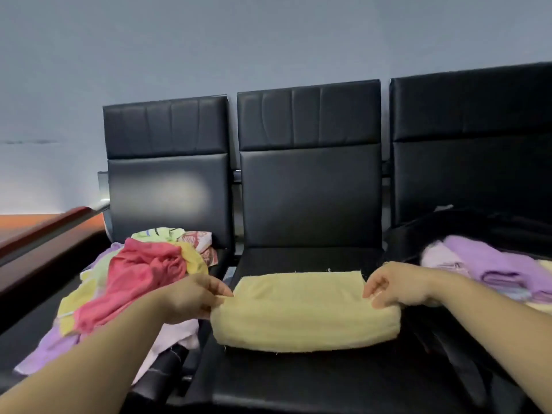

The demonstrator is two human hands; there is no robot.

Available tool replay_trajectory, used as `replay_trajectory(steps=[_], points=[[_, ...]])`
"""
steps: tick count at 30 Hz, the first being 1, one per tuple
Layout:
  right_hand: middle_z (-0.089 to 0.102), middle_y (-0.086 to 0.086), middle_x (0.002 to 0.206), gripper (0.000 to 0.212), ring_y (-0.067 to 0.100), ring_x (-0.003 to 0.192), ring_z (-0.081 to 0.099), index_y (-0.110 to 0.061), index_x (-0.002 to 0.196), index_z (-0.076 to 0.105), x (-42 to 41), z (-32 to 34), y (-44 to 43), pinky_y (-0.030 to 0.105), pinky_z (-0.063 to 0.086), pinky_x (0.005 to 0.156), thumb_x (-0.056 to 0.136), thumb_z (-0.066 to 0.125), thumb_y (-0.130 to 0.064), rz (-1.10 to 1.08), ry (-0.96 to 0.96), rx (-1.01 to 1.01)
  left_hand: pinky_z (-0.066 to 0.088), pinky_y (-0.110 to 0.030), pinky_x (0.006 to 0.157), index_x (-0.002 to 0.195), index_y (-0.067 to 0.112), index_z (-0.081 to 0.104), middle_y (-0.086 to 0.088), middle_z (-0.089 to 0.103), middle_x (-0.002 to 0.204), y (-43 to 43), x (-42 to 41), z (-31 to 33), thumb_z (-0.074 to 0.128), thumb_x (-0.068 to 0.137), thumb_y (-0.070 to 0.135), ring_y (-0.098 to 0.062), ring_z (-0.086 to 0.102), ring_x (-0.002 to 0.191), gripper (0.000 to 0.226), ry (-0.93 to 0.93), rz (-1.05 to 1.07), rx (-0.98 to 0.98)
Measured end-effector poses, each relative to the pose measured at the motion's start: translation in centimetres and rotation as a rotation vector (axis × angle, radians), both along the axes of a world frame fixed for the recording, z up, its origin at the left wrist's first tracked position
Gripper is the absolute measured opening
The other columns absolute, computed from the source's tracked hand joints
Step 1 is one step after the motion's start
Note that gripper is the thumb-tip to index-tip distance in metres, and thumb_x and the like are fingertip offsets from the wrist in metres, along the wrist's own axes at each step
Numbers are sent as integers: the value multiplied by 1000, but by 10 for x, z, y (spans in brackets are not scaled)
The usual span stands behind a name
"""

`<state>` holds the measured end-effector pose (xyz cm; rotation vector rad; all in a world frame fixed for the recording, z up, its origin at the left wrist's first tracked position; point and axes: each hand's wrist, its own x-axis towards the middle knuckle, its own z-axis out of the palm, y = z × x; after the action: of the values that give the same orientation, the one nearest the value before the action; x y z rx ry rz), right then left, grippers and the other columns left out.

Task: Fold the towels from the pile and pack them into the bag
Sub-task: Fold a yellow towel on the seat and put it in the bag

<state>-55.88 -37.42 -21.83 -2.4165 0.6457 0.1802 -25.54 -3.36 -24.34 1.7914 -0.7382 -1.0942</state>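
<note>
A pale yellow towel (304,312) lies folded over on the middle black seat (298,380). My left hand (191,297) pinches its left edge and my right hand (394,286) pinches its right edge. On the left seat sits the pile of unfolded towels (134,282), with a pink one on top of yellow, lilac and patterned ones. On the right seat a black bag (466,228) lies open, with folded purple towels (493,267) inside it.
Three black padded chairs stand in a row against a grey wall (209,40). A dark wooden ledge (44,231) runs along the far left. The bag's dark flap (454,354) hangs over the right seat's front.
</note>
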Motion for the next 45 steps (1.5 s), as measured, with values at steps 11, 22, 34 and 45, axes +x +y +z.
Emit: replay_trajectory(steps=[11,22,34,45], points=[[72,-2,101,21,17,95,70,-35,93,74,20,-58,5,32,56,88,79,77,-19,-34,89,-53,45,-18,47,101,-3,67,-7,64,78,-7,-7,-39,51,94,-16,-6,60,51,22,-190,37,202],[59,-7,121,28,16,113,57,-32,113,68,60,-84,20,26,47,90,86,67,-24,-156,41,-239,47,-26,51,89,8,69,-8,68,71,-54,16,-72,72,91,21,-20,59,58,13,-542,374,267],[38,-7,149,49,22,134,33,-35,147,40,81,-125,56,40,32,113,102,36,-56,-128,-29,-397,36,-25,46,83,15,51,-1,50,68,-76,29,-77,60,94,19,-17,44,58,15,-505,483,165],[36,-9,150,50,21,135,32,-38,147,39,80,-127,56,39,31,113,102,35,-57,-129,-29,-400,55,-32,59,115,11,64,-12,70,95,-76,41,-69,61,93,-9,-23,67,73,30,109,673,-220]])
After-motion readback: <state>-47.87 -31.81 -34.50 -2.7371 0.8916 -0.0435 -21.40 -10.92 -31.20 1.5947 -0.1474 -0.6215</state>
